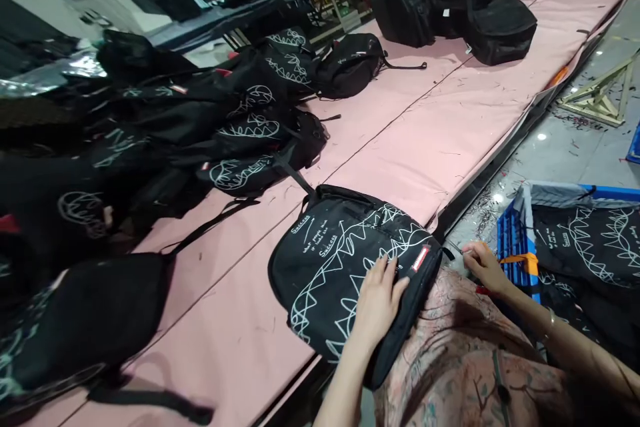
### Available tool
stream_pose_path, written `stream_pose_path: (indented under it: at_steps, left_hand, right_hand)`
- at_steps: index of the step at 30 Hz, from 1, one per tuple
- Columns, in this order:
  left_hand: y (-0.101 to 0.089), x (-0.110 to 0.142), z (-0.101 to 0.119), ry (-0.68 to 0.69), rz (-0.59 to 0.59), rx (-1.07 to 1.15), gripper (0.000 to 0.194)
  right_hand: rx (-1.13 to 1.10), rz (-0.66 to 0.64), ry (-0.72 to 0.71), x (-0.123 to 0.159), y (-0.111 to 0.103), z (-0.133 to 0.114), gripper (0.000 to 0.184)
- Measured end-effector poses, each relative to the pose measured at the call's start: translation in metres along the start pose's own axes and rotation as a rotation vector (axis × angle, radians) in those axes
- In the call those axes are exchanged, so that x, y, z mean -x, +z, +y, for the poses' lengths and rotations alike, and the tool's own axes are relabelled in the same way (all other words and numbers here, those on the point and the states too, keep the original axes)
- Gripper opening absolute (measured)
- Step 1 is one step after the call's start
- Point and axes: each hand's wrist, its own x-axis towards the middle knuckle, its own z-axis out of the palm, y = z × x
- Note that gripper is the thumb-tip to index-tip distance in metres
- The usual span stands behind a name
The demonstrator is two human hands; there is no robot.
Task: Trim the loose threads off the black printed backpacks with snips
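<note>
A black backpack [330,273] printed with white scribbled loops and the word "Success" lies face up at the near edge of the pink table, partly over the edge. My left hand [377,303] rests on its front with the fingers laid out flat, close to a small red label [421,258]. Just off the bag's right corner, beside a short black strap end [445,250], my right hand [484,267] is closed in a pinch. Something thin and dark shows at its fingertips, too small to make out. A bit of red shows under that hand.
Many similar black backpacks [245,127] are piled along the table's far side. Another bag [100,313] lies at left with its strap out. Black bags [500,27] stand further along the pink table [400,140]. A blue crate [515,247] holding bags stands at right.
</note>
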Motion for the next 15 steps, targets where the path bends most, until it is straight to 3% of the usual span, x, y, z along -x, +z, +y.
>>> stream_pose_path:
  at_steps: [4, 9, 12, 15]
  left_hand:
    - [-0.021, -0.040, 0.007, 0.098, 0.075, 0.140, 0.029]
    - [-0.022, -0.081, 0.018, 0.159, -0.116, 0.289, 0.020]
    - [-0.015, -0.093, 0.021, 0.188, -0.211, 0.355, 0.010]
    - [-0.011, -0.098, 0.022, 0.207, -0.235, 0.401, 0.006]
  right_hand:
    - [-0.112, -0.045, -0.076, 0.004, -0.001, -0.029, 0.035]
    - [-0.023, -0.024, 0.002, 0.009, -0.001, -0.057, 0.029]
    - [0.006, -0.032, 0.043, 0.012, 0.001, -0.064, 0.030]
    - [0.047, -0.042, 0.023, 0.011, 0.003, -0.072, 0.027]
